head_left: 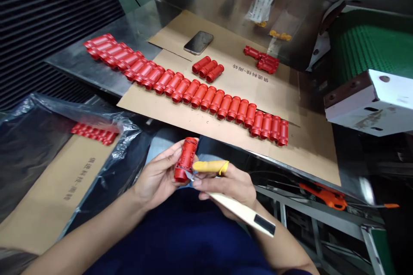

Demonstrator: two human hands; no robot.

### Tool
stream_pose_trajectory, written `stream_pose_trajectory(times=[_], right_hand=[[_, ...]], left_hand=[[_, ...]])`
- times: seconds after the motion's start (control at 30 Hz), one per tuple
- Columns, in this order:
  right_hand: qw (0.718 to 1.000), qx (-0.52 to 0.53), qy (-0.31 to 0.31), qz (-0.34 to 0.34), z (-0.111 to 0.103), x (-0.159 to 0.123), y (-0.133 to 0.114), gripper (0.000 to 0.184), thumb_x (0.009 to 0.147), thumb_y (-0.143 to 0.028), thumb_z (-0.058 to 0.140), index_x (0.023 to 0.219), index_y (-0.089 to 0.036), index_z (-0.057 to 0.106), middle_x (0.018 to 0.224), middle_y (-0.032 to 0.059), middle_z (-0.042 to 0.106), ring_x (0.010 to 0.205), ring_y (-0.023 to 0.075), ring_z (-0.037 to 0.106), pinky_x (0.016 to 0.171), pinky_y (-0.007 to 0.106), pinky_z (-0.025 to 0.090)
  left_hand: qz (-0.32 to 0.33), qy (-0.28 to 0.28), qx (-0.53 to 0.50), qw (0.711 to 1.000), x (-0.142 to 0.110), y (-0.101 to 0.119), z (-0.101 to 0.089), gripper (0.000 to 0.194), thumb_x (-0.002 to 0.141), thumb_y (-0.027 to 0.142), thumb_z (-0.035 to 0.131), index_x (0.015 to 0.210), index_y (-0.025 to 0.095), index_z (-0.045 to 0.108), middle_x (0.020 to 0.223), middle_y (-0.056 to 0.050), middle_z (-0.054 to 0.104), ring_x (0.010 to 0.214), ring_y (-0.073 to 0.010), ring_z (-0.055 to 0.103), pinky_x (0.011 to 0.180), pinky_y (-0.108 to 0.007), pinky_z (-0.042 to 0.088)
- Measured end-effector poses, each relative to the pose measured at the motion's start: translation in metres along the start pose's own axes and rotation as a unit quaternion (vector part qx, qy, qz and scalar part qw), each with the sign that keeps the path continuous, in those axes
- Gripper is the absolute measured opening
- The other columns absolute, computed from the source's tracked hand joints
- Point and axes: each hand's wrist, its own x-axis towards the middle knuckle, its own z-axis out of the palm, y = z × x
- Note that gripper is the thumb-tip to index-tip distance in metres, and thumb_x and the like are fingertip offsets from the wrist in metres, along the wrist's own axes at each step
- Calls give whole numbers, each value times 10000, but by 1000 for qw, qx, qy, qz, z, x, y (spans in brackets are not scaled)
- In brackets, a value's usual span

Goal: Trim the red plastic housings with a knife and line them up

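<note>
Between the fingers and thumb of my left hand is a red ribbed plastic tube-shaped part, tilted, with its round end toward me. My right hand is closed around a knife with a pale flat handle and a black patch near its end. The knife's small blade meets the lower end of the red part. A yellow finger cot covers the right index finger, which lies close beside the part. Beyond my hands, a long row of similar red parts crosses the table.
On the cardboard are a phone, three red parts and a small red cluster. A plastic-lined box at left holds more red parts. A green conveyor belt with a white bracket stands at right; orange-handled tool below.
</note>
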Motion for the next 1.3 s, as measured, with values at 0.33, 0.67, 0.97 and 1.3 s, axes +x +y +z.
stream_pose_trajectory(times=[0.33,0.67,0.97,1.3], right_hand=[[999,-13,-16,-37,4,1,5,395,1078,-139,806,1460,-237,787,1307,119,862,1123,247,882,979,379,773],[1000,-14,-19,-19,5,0,2,376,1070,-133,814,1426,-251,796,1284,114,864,1125,245,883,966,376,777],[1000,-25,2,14,7,-1,-3,222,1099,-170,774,1310,-236,796,1272,113,871,1120,231,872,955,360,752],[988,-67,-140,-20,-5,16,-1,217,1185,-201,600,1347,-191,744,1059,78,839,1013,238,802,931,391,715]], left_hand=[[2,-17,-5,1000,-2,-4,1,526,1025,324,844,1502,166,687,928,-92,759,630,-139,600,562,-232,480],[9,-35,8,999,-1,-3,1,451,1040,352,833,1442,174,732,945,-94,751,707,-168,655,637,-261,548],[98,-4,52,994,-3,-4,7,470,1021,379,867,1425,184,726,961,-93,768,689,-138,602,590,-219,458],[60,2,28,998,0,-6,4,446,1017,348,878,1389,166,714,989,-105,783,697,-143,638,588,-212,492]])
